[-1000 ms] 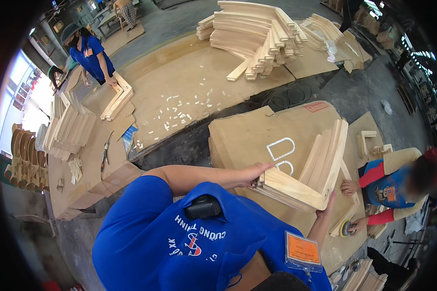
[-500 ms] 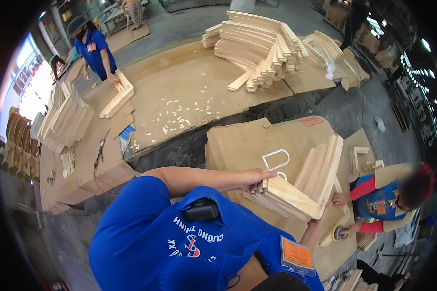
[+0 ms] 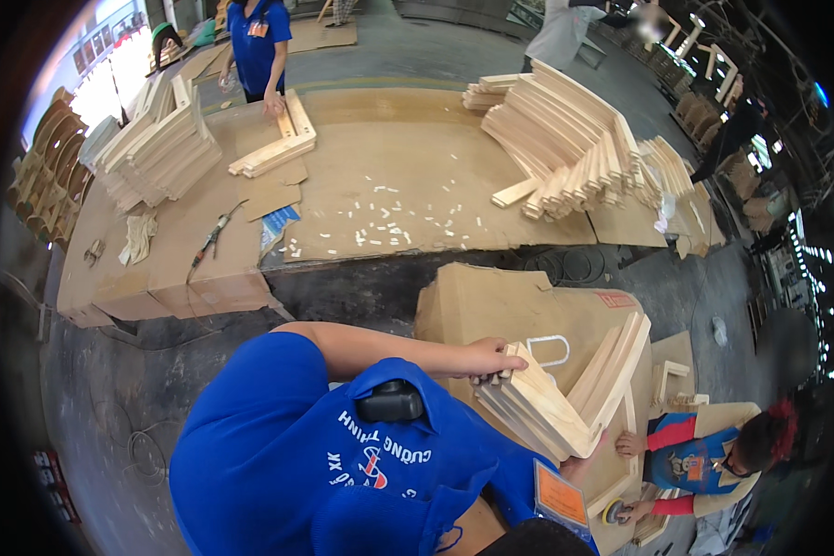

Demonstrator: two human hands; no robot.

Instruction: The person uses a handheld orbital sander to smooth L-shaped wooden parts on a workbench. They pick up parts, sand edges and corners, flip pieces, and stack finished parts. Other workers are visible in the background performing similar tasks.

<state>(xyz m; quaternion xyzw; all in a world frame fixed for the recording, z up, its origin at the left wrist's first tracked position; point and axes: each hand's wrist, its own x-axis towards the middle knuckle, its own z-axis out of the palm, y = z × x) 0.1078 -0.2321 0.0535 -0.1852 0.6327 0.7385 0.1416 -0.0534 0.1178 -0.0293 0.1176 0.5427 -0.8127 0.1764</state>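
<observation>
L-shaped wooden pieces [image 3: 539, 400] are clasped at one end by the left hand [image 3: 491, 359], the corner apparently balanced by the right hand [image 3: 580, 462], fingers hidden.

Right hand [image 3: 584, 458] partly hidden (by wood [image 3: 545, 397]), co-worker [image 3: 258, 46] cropped

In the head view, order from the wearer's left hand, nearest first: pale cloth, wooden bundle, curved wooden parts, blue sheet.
1. Wooden bundle, in the left hand
2. Blue sheet, to the left
3. Pale cloth, farther left
4. Curved wooden parts, leftmost
</observation>
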